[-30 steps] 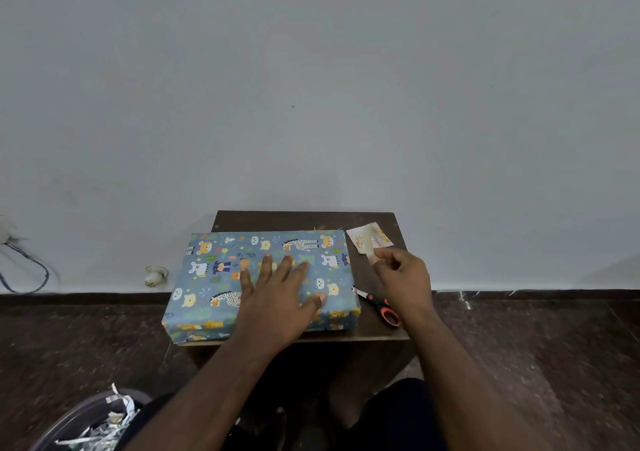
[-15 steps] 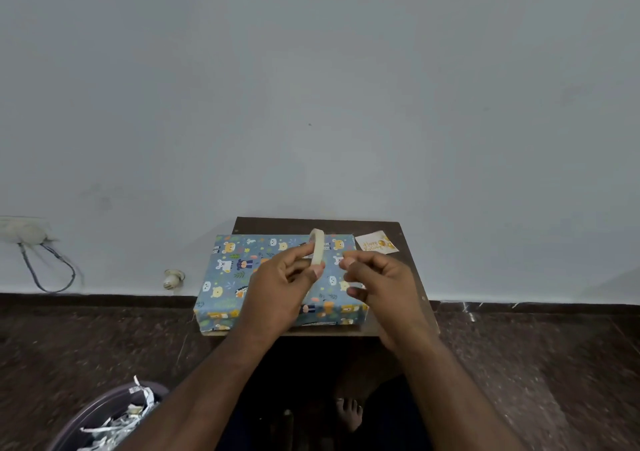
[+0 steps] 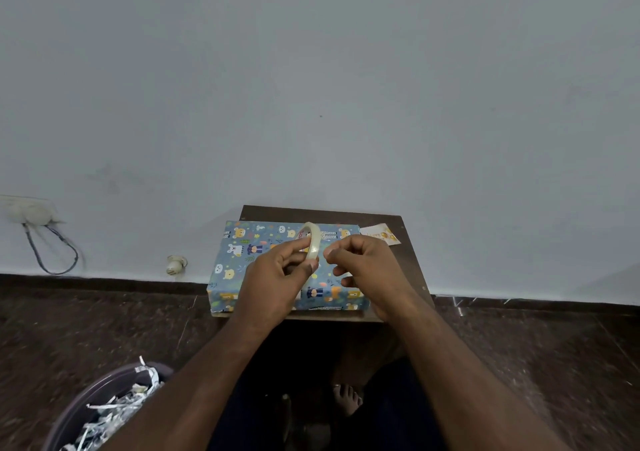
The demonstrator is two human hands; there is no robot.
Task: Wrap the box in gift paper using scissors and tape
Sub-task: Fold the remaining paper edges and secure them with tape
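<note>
A flat box [image 3: 249, 260] wrapped in blue animal-print gift paper lies on a small dark wooden table [image 3: 318, 213]. Above it my left hand [image 3: 277, 277] grips a clear tape roll [image 3: 313, 242], held upright on edge. My right hand [image 3: 363, 267] hovers just right of the roll with its fingers curled and its thumb and forefinger tips pinched together close to the roll's rim. Whether a tape end sits between them is too small to tell. The scissors are hidden behind my right hand.
A small printed paper scrap [image 3: 381, 235] lies at the table's back right corner. A purple bin [image 3: 100, 412] with paper shreds stands on the dark floor at lower left. A wall socket with cable [image 3: 38, 222] is at the left. My bare foot [image 3: 348, 398] shows under the table.
My left hand lifted off the box top and took the tape roll. My right hand moved left from the paper scrap to the roll. The view shifted right and covered the scissors.
</note>
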